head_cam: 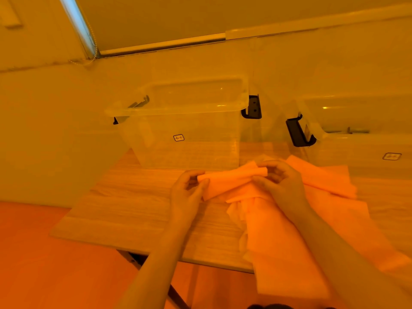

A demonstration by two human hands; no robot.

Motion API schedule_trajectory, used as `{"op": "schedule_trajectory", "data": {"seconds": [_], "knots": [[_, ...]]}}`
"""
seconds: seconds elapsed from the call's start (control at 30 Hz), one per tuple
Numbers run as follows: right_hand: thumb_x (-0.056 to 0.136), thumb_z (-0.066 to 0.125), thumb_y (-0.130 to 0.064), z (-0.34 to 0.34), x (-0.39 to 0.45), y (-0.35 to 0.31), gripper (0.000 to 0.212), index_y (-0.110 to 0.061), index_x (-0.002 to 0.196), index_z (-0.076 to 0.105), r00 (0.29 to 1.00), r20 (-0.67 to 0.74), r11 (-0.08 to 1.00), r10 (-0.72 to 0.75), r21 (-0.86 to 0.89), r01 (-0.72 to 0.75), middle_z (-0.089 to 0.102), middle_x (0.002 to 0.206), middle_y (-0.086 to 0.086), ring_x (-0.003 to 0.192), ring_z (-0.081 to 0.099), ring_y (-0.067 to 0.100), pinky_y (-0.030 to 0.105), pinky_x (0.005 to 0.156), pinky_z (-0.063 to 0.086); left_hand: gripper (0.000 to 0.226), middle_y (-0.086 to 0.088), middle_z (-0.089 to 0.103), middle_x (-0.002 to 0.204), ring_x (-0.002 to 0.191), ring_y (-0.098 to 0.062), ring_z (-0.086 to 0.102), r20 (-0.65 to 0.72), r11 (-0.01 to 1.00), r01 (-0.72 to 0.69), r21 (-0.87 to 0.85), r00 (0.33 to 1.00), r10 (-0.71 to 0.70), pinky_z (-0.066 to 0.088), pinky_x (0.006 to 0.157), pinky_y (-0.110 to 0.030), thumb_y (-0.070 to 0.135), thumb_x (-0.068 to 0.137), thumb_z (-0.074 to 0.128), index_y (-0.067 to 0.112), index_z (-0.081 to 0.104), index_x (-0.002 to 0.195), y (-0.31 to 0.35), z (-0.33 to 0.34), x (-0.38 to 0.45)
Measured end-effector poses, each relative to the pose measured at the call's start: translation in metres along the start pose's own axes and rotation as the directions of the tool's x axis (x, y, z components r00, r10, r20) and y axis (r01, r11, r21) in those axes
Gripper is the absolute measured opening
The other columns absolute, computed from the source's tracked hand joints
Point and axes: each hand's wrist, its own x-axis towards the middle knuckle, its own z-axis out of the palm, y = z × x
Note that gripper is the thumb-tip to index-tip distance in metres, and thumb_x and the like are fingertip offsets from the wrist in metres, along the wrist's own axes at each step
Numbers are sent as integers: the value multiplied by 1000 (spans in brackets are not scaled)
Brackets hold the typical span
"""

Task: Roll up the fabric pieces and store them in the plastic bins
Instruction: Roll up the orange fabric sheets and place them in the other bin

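Note:
A partly rolled orange fabric piece (229, 180) is held just above the wooden table (124, 208). My left hand (187, 192) pinches its left end and my right hand (281, 181) grips its right end, thumbs toward me. Its loose tail hangs down onto a pile of several more orange and pale fabric pieces (289, 241) that spill over the table's front edge. Directly behind the roll stands a clear plastic bin (182, 130) with black latches, open-topped. A second clear bin (361, 139) stands at the right, partly cut off by the frame.
A pale wall runs behind and to the left of the bins, with a window blind and its bead cord above. The table's left and front edges drop to an orange floor. Table legs show under the front edge.

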Motion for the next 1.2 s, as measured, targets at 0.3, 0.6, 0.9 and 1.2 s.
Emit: {"op": "schedule_trajectory", "data": {"seconds": [0.3, 0.6, 0.9, 1.2], "knots": [[77, 72, 6, 1, -1, -1, 40, -29, 94, 65, 1000, 20, 1000, -3, 12, 3, 65, 105, -4, 83, 66, 5, 18, 72, 51, 23, 8, 67, 99, 88, -11, 67, -21, 1000, 3, 18, 1000, -3, 55, 67, -35, 11, 84, 69, 31, 65, 94, -2, -2, 0], [76, 74, 2, 1, -1, -4, 46, -42, 88, 70, 998, 62, 1000, -10, 30, 8, 68, 103, -8, 99, 66, 10, 19, 80, 51, 21, 15, 70, 88, 84, -8, 67, -38, 999, 27, -45, 999, -29, 55, 69, -42, 5, 83, 69, 23, 65, 93, 3, -2, 1], [78, 73, -5, 5, 10, -39, 31, -27, 96, 64, 997, 42, 998, 60, -33, -59, 67, 104, -7, 93, 65, 1, 15, 78, 53, 20, 10, 67, 76, 67, 1, 65, -53, 992, 24, -126, 998, -31, 49, 51, -16, -3, 84, 64, 16, 63, 89, 35, -7, 2], [78, 72, -5, 9, 27, -110, 25, -20, 97, 66, 992, 45, 992, 119, 41, -121, 66, 99, -5, 86, 64, 6, 12, 62, 52, 20, 9, 66, 99, 85, 1, 65, -2, 993, -104, -57, 995, 104, 54, 73, -19, 8, 83, 68, 25, 63, 93, 94, -32, 20]]}}
